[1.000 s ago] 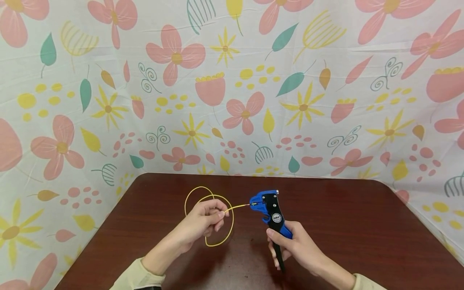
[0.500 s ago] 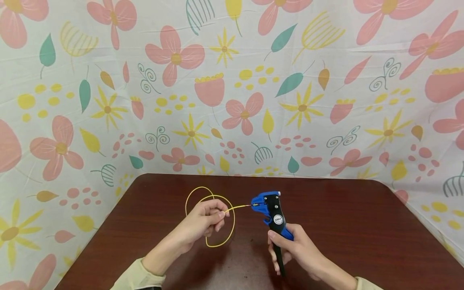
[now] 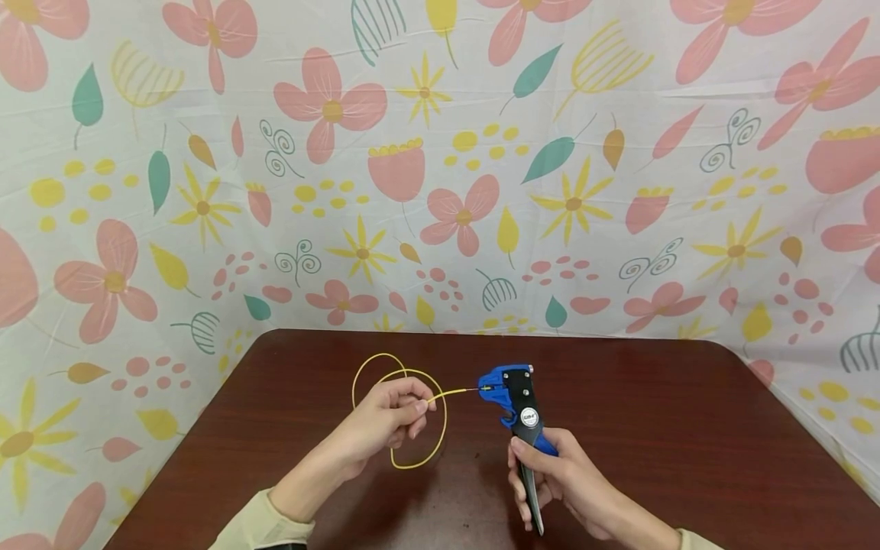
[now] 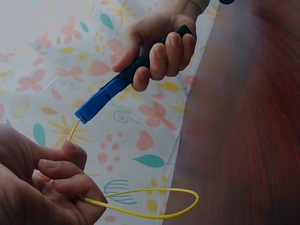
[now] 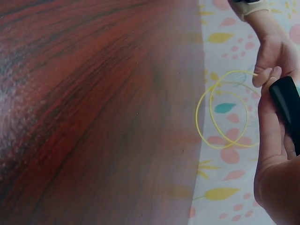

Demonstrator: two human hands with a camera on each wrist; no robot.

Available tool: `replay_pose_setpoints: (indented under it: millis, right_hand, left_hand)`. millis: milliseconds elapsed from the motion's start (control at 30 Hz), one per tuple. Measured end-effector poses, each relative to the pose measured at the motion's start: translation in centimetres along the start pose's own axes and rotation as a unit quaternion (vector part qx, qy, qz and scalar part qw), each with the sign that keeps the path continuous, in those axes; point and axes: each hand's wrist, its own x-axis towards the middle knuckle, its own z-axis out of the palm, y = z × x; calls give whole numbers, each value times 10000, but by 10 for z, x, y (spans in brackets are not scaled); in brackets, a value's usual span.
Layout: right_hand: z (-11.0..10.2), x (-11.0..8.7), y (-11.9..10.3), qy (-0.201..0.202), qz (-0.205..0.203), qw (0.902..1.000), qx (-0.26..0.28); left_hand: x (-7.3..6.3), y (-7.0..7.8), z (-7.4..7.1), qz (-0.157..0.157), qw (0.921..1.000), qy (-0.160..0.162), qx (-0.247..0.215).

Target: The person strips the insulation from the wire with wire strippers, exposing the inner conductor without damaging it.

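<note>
In the head view my left hand point(image 3: 390, 416) pinches a thin yellow wire point(image 3: 450, 393) between thumb and fingers. The rest of the wire hangs in loose loops behind and below that hand. My right hand point(image 3: 567, 470) grips the handles of a blue and black wire stripper point(image 3: 521, 391), its head turned left toward the wire. A short thin bare stretch shows between the yellow covering and the tool's mouth, where a small yellow piece sits. From the left wrist, the wire end meets the blue nose point(image 4: 89, 110) of the stripper; the right fingers wrap its black handle point(image 4: 140, 61).
Both hands are over a dark reddish-brown table point(image 3: 653, 428) with rounded far corners. Behind it hangs a white cloth point(image 3: 440, 252) printed with flowers and leaves. Light sleeves cover both forearms.
The wire stripper has shifted slightly right and down with my right hand, and the bare stretch at the wire's end looks a little longer. My left hand has hardly moved.
</note>
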Motion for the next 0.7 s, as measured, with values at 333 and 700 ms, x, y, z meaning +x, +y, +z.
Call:
replay_pose_setpoints:
  millis: [333, 700]
  right_hand:
    - [-25, -9, -13, 1021, -441, 9922, -568]
    - [-41, -10, -9, 1064, 257, 9910, -773]
  left_hand:
    - [-8, -5, -14, 78, 9992, 318, 229]
    - [-8, -7, -16, 61, 9994, 291, 197]
